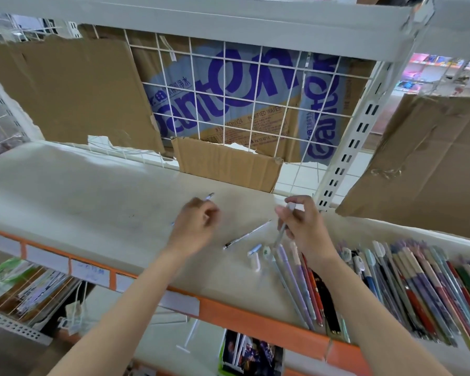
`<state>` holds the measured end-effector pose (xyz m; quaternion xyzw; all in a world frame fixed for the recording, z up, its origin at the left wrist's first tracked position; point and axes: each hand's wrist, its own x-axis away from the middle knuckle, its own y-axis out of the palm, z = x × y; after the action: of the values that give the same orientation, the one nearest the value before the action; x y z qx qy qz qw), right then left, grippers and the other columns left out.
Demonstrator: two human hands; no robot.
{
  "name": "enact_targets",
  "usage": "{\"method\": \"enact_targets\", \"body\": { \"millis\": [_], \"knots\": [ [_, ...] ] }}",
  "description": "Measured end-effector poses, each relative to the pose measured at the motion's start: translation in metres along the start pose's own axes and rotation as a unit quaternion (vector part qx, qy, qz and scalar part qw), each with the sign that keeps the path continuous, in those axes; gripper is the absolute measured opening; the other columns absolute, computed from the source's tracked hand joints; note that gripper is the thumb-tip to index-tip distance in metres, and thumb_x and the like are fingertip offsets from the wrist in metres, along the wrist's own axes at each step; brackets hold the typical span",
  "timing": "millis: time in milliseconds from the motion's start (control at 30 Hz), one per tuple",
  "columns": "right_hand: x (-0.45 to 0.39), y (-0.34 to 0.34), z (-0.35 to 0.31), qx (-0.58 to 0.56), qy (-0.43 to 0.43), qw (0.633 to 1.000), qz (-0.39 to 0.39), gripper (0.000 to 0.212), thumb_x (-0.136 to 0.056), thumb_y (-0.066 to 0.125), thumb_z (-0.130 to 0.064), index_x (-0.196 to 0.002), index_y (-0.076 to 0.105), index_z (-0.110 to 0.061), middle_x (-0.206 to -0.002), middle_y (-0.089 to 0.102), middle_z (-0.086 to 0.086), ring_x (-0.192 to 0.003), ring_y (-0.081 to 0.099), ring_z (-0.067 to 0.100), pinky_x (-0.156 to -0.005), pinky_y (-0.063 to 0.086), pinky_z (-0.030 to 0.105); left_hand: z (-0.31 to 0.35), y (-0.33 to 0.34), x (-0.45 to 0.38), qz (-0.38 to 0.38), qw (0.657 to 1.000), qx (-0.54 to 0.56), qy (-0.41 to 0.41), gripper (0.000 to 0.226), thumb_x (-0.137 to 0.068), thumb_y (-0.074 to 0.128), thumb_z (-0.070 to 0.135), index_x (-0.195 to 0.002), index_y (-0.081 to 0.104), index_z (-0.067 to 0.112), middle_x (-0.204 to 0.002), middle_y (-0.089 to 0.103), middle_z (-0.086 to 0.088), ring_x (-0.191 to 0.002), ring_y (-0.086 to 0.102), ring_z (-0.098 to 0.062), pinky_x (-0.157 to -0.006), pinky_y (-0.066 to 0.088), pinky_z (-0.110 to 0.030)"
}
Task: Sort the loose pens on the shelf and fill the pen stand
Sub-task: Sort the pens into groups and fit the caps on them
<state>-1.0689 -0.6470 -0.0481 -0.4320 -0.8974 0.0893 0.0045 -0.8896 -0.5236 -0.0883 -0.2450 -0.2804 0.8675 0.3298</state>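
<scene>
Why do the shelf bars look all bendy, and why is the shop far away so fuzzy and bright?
In the head view, the wide-angle lens bends straight lines near the edges, so the upper shelf beam and the slotted post lean and curve. The far aisle is washed out by bright light and out of focus. The pens at the right edge look stretched and slightly smeared; both hands are fairly sharp.

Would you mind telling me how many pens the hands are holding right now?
2. The left hand grips one pen, whose tip pokes out above the fingers. The right hand holds another pen upright over the shelf. More could be hidden in either palm.
</scene>
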Motion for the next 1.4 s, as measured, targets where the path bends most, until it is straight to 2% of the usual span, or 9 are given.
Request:
{"method": "enact_targets", "body": {
  "millis": [133,233,367,600,767,933,1033,1133,1400],
  "knots": [
    [-0.004,-0.026,0.016,0.349,-0.011,0.933,-0.082,0.024,-0.09,0.06,-0.033,-0.099,0.047,-0.016,-0.063,0.058,0.004,-0.052,0.05,0.011,-0.05,0.038,0.016,-0.036,-0.004,-0.021,0.02,0.974,-0.199,-0.108,0.033,-0.087,0.061,0.027,-0.109,0.053,0.003,-0.109,0.051,-0.019,-0.107,0.048,-0.038,-0.087,0.039,-0.043],
    [0.001,-0.031,0.031,0.536,0.001,0.837,-0.109,0.025,-0.094,0.05,-0.031,-0.114,0.049,-0.015,-0.097,0.06,0.004,-0.088,0.057,0.02,-0.068,0.047,0.03,-0.041,-0.002,-0.022,-0.038,0.957,-0.251,-0.14,0.037,-0.093,0.05,0.033,-0.113,0.051,0.002,-0.116,0.053,-0.019,-0.112,0.047,-0.037,-0.091,0.038,-0.042],
    [0.005,-0.028,0.031,0.593,0.016,0.799,-0.102,0.034,-0.095,0.045,-0.035,-0.126,0.046,-0.019,-0.122,0.042,0.006,-0.116,0.043,0.023,-0.078,0.043,0.032,-0.029,0.006,-0.01,-0.046,0.971,-0.216,-0.092,0.025,-0.097,0.039,0.018,-0.103,0.055,-0.001,-0.109,0.058,-0.02,-0.106,0.05,-0.036,-0.084,0.036,-0.038],
    [0.011,-0.017,0.018,0.612,-0.003,0.785,-0.101,0.027,-0.096,0.041,-0.023,-0.123,0.039,-0.018,-0.107,0.055,0.005,-0.087,0.053,0.023,-0.065,0.037,0.029,0.0,0.01,0.027,-0.098,0.989,0.018,-0.112,0.012,-0.097,0.039,0.014,-0.092,0.048,0.007,-0.078,0.06,-0.007,-0.072,0.051,-0.023,-0.062,0.038,-0.031],
    [0.018,0.004,0.023,0.486,-0.066,0.863,-0.119,0.021,-0.093,0.049,-0.035,-0.105,0.055,-0.018,-0.098,0.044,-0.004,-0.096,0.054,0.018,-0.071,0.043,0.028,0.005,0.012,0.043,-0.104,0.989,0.048,-0.088,0.012,-0.096,0.047,0.024,-0.087,0.054,0.022,-0.071,0.057,0.01,-0.064,0.051,-0.01,-0.056,0.035,-0.016],
    [0.023,0.025,0.045,0.509,-0.1,0.84,-0.161,0.028,-0.088,0.055,-0.042,-0.1,0.063,-0.018,-0.102,0.049,0.003,-0.105,0.046,0.022,-0.095,0.034,0.032,0.002,0.011,0.051,-0.103,0.99,0.077,-0.055,0.022,-0.092,0.057,0.02,-0.073,0.053,0.031,-0.066,0.059,0.006,-0.065,0.054,-0.014,-0.061,0.038,-0.023],
    [0.021,0.02,0.046,0.385,-0.132,0.906,-0.118,0.015,-0.083,0.059,-0.029,-0.076,0.058,-0.016,-0.079,0.053,-0.002,-0.082,0.054,0.02,-0.081,0.044,0.034,0.0,0.004,0.055,-0.093,0.99,0.092,-0.045,0.017,-0.088,0.063,0.018,-0.074,0.059,0.026,-0.073,0.061,0.007,-0.063,0.051,-0.011,-0.059,0.036,-0.018],
    [0.017,0.01,0.03,0.146,0.005,0.98,-0.134,0.016,-0.082,0.069,-0.013,-0.076,0.055,-0.019,-0.067,0.059,0.003,-0.062,0.051,0.013,-0.065,0.042,0.024,-0.005,-0.003,0.056,-0.083,0.989,0.116,-0.048,0.013,-0.085,0.067,0.016,-0.075,0.064,0.023,-0.075,0.064,0.006,-0.067,0.053,-0.016,-0.06,0.036,-0.019],
    [0.011,-0.007,0.022,0.075,0.032,0.991,-0.106,0.02,-0.091,0.057,-0.009,-0.087,0.067,-0.025,-0.054,0.043,-0.012,-0.057,0.044,0.012,-0.061,0.038,0.021,-0.004,-0.006,0.061,-0.097,0.984,0.133,-0.065,0.017,-0.083,0.07,0.016,-0.073,0.067,0.03,-0.076,0.067,0.009,-0.076,0.059,-0.015,-0.066,0.04,-0.019]
  ]
}}
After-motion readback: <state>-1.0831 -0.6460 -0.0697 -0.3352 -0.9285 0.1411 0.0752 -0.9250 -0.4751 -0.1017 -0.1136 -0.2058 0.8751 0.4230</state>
